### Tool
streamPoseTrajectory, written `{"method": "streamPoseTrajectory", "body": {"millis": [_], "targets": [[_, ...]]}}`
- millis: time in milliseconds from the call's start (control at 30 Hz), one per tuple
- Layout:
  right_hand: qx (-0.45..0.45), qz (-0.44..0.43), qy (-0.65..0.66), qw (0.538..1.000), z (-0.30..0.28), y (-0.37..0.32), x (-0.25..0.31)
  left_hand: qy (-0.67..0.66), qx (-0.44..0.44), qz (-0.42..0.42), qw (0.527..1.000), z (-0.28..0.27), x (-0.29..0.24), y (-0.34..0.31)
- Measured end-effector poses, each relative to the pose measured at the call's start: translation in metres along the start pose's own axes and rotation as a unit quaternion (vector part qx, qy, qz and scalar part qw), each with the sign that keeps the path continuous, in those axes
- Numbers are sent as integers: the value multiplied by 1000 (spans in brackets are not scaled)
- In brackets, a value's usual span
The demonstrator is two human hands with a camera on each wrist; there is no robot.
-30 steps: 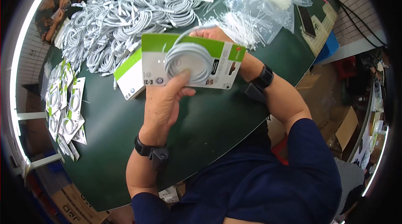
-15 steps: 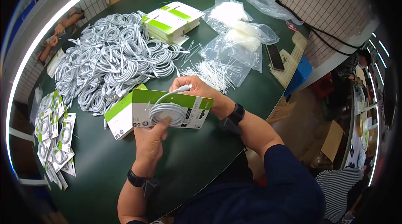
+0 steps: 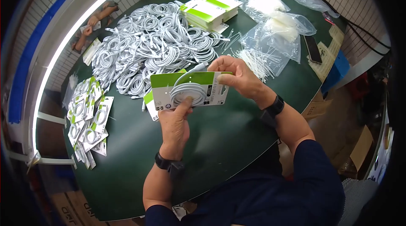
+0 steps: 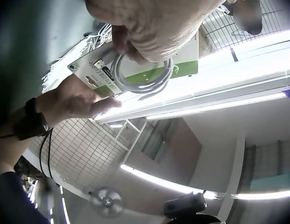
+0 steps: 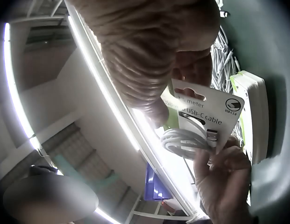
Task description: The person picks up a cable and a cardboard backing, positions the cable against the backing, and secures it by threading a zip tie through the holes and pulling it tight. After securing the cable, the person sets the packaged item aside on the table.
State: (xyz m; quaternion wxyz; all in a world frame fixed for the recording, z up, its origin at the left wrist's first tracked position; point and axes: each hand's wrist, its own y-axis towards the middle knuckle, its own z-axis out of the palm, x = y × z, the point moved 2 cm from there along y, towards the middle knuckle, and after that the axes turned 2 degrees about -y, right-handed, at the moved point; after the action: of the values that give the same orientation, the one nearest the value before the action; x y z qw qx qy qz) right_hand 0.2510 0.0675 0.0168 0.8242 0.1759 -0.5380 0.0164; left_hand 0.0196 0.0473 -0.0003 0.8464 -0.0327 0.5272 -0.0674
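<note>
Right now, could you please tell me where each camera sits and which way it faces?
Head: worn on the head, looking forward and down at the table; shows both forearms, the left hand and right hand gripping the cable card.
Left wrist: under the left hand, facing up past that hand to the card, the right hand and ceiling lights.
Right wrist: under the right hand, facing up past that hand to the card and the left hand.
Shared: all three show the card between both hands.
</note>
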Motion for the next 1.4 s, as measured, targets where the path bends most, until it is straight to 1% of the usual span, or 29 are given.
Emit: {"method": "streamPoseTrajectory", "body": {"millis": [67,100,133,233,267,333,367,400,433,467,500,533,567,600,633,733,767,867,933,1033,1067,1133,1167,1200,1300,1400], "targets": [[15,11,-176,984,7,-4,1,-17,-6,5,1000,-6,5,-1],[21,16,-264,964,10,-5,0,-13,-11,4,1000,-10,7,-1],[23,18,-259,965,13,-6,0,-16,-18,-9,1000,-13,9,-2],[-17,9,-291,957,15,-6,0,-22,-36,-41,998,-20,11,-8],[-16,15,-288,957,15,-5,1,-26,-29,-25,999,-20,5,-11],[-16,-8,-298,954,14,-6,2,-34,-17,-4,999,-23,-5,-23],[-17,-19,-304,952,13,-7,3,-15,-27,35,999,-30,-11,-28],[-17,-8,-303,953,12,-7,3,4,-36,75,997,-38,-16,-30],[-12,-7,-313,950,12,-7,4,74,-38,159,984,-45,-22,-32],[-6,-5,-325,946,13,-7,5,142,-40,241,959,-50,-26,-35],[2,-3,-337,941,14,-7,4,139,-48,232,962,-49,-32,-38],[8,9,-337,941,16,-9,2,273,-32,281,919,-43,-44,-43],[19,6,-349,937,18,-8,0,401,-12,326,856,-34,-58,-46],[32,2,-361,932,20,-7,-1,519,8,363,774,-27,-64,-48],[45,-2,-373,927,22,-8,-2,517,0,356,778,-25,-64,-48],[82,-5,-390,917,27,-11,-5,625,62,390,673,-10,-62,-43],[94,-12,-398,912,29,-10,-5,622,56,395,673,-12,-62,-41],[111,-6,-423,899,30,-8,-2,656,144,347,655,-21,-46,-32],[117,2,-433,894,31,-10,-5,650,141,350,660,-21,-38,-30],[52,-103,-364,924,38,-10,-10,644,135,355,664,-21,-29,-27],[52,-103,-363,925,38,-9,-11,648,128,371,653,-20,-26,-26],[67,-145,-415,896,39,-10,-11,654,117,398,632,-21,-20,-28],[74,-164,-439,880,39,-12,-12,655,120,395,633,-22,-19,-29],[71,-161,-438,882,39,-13,-15,651,117,395,637,-23,-18,-28],[87,-220,-446,863,40,-12,-25,648,109,392,644,-28,-16,-28],[87,-215,-439,868,40,-13,-29,577,103,413,697,-30,-16,-27]]}}
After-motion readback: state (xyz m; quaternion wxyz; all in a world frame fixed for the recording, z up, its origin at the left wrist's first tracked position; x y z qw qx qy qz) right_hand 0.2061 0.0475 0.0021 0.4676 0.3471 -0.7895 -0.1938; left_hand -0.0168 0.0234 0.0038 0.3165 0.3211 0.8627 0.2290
